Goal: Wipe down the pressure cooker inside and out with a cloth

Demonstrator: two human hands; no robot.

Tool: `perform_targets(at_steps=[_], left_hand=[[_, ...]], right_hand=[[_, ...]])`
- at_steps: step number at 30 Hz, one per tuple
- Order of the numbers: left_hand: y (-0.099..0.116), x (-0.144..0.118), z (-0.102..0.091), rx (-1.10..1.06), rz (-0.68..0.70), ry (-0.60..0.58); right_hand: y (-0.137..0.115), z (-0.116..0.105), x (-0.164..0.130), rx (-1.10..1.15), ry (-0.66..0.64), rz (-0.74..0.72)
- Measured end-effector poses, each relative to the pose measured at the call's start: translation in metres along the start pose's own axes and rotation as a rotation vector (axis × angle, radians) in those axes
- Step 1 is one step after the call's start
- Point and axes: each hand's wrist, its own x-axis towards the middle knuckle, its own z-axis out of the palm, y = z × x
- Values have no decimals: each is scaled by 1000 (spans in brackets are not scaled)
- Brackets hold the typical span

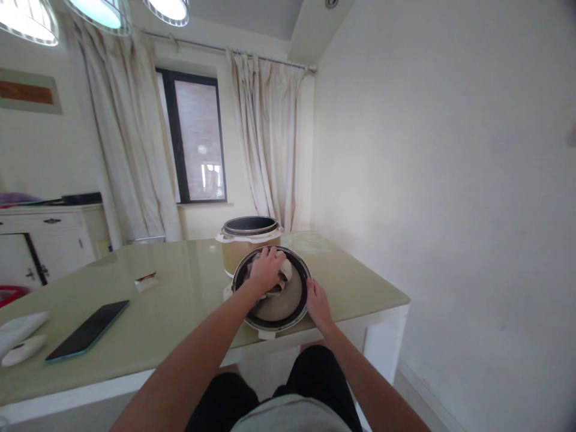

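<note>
A round pressure cooker lid (292, 303) is tilted at the table's near edge, its inner side with a dark ring facing me. My right hand (317, 303) grips the lid's right rim, thumb on the near side. My left hand (266, 269) presses a crumpled pale cloth (285, 271) against the inside of the lid, fingers closed over it. Just behind the lid stands the electric pressure cooker (230, 255), uncovered, with its dark inner pot (251, 224) showing at the top. The lid hides part of the cooker's front.
On the green-topped table (189, 300) a dark tablet or phone (89, 331) lies to the left, beside white objects (23, 350). A small packet (146, 281) lies further back. A bare wall (450, 180) rises on the right.
</note>
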Motion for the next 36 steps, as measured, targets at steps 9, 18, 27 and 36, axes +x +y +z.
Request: perform_targets(at_steps=[9,18,27,36], left_hand=[[26,-16,7,-109,369,-110],[-36,-7,-24,-230,400,-522],[19,4,2,-7,51,22],[14,-11,5,-196,425,-212]], right_hand=[[-1,2,-1,20,13,3],[-1,0,0,10,2,6],[2,2,0,-53,7,10],[4,3,1,-15,5,12]])
